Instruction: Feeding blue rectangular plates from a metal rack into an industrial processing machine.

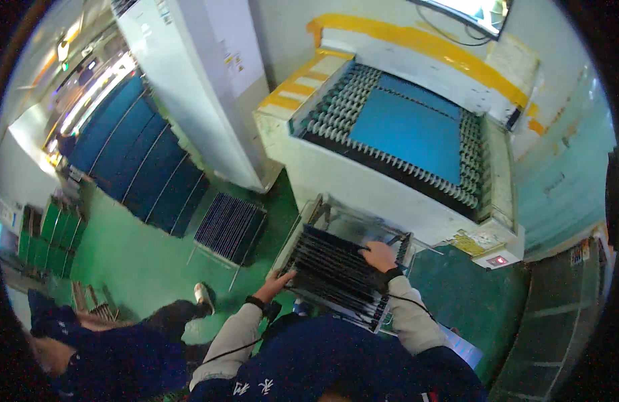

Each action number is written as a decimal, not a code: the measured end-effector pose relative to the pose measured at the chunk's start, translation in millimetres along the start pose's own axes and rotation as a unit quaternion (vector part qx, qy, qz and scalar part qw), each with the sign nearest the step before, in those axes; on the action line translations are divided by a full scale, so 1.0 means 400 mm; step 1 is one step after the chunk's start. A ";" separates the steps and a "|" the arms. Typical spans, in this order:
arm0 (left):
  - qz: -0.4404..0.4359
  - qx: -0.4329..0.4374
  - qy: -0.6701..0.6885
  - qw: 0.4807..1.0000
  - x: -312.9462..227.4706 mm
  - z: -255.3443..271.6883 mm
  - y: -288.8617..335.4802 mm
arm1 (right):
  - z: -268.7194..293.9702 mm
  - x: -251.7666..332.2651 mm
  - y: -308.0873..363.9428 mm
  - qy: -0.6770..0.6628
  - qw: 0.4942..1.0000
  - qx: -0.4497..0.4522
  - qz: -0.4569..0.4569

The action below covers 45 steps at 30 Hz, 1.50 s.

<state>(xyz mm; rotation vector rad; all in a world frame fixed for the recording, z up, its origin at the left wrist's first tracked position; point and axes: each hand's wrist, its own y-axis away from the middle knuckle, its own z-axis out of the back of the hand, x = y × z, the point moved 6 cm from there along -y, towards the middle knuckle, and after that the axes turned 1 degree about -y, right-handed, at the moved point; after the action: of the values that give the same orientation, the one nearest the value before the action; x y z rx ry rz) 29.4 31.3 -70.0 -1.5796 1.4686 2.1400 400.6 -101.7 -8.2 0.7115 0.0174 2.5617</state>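
Right in front of me a black slotted rack [333,271] filled with thin dark panels stands on a metal-framed trolley [328,209]. My left hand [274,287] grips the rack's near left edge, fingers bent against it. At the far right side my right hand [380,256] has its fingers curled over the rack's upper edge. Dark bands circle both wrists, and a thin cord runs from each along the sleeve. Just beyond the trolley is a roller conveyor machine [390,184], with a flat blue panel [410,127] lying on its rollers.
Left of the trolley, another rack of dark panels [230,228] stands on the green floor [142,234]. Farther left are large blue stacked panels [135,154] and a tall white cabinet [195,87]. A co-worker [115,355] is at the lower left. A grey mesh-like panel [557,321] stands at right.
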 end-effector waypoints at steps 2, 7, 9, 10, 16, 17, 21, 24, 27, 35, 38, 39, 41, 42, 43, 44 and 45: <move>0.014 -0.001 -0.015 1.000 -0.077 -0.044 0.035 | 0.000 -0.034 0.021 -0.010 1.000 -0.014 -0.002; 0.050 0.023 -0.033 0.998 -0.068 -0.030 0.044 | -0.010 -0.001 0.023 0.003 0.999 0.033 0.004; 0.053 -0.005 -0.058 0.997 -0.042 -0.012 0.037 | 0.035 0.050 0.040 -0.003 1.000 0.000 0.013; 0.058 -0.006 -0.054 0.997 -0.035 -0.014 0.038 | 0.058 0.067 0.049 0.003 1.000 -0.011 0.012; 0.043 0.001 -0.057 0.997 -0.057 -0.027 0.045 | 0.299 0.184 0.097 0.084 0.991 -0.089 0.044; 0.042 -0.005 -0.043 0.998 -0.013 -0.002 0.024 | 0.352 0.217 0.108 0.077 0.990 -0.107 0.057; 0.054 -0.018 -0.036 0.998 -0.012 -0.017 0.022 | 0.519 0.190 0.170 0.036 0.979 -0.197 0.032; 0.046 0.014 -0.042 0.998 -0.062 -0.045 0.046 | 0.593 0.068 0.211 -0.116 0.965 -0.221 -0.078; 0.052 -0.006 -0.040 0.998 0.007 0.000 0.004 | 0.601 0.061 0.243 -0.561 0.733 -0.383 -0.019; 0.020 -0.001 -0.055 0.998 0.040 0.020 -0.020 | 0.421 0.098 0.237 -0.795 0.589 -0.149 -0.010; 0.048 0.011 -0.024 0.998 -0.014 -0.031 0.012 | 0.318 0.065 0.254 -0.815 0.547 -0.174 -0.071; 0.074 0.011 -0.005 0.997 -0.051 -0.049 0.040 | 0.288 0.056 0.263 -0.822 0.536 -0.173 -0.087; 0.052 0.014 0.013 0.998 -0.019 -0.026 0.023 | 0.227 0.067 0.258 -0.835 0.516 -0.151 -0.119; 0.041 0.015 0.021 0.999 0.002 -0.013 0.007 | 0.202 0.074 0.255 -0.839 0.507 -0.139 -0.138; 0.034 0.019 0.027 0.999 0.027 0.001 -0.009 | 0.178 0.079 0.251 -0.843 0.499 -0.127 -0.158; 0.026 0.024 0.032 0.999 0.041 0.008 -0.020 | 0.168 0.088 0.245 -0.852 0.488 -0.114 -0.153; 0.018 0.028 0.038 0.999 0.057 0.019 -0.027 | 0.159 0.099 0.237 -0.860 0.478 -0.101 -0.147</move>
<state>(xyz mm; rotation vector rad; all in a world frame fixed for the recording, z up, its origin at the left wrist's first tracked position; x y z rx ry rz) 20.2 32.7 -94.6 -1.6435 1.5768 2.0610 359.8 -175.0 79.0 2.4200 -0.6926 0.5052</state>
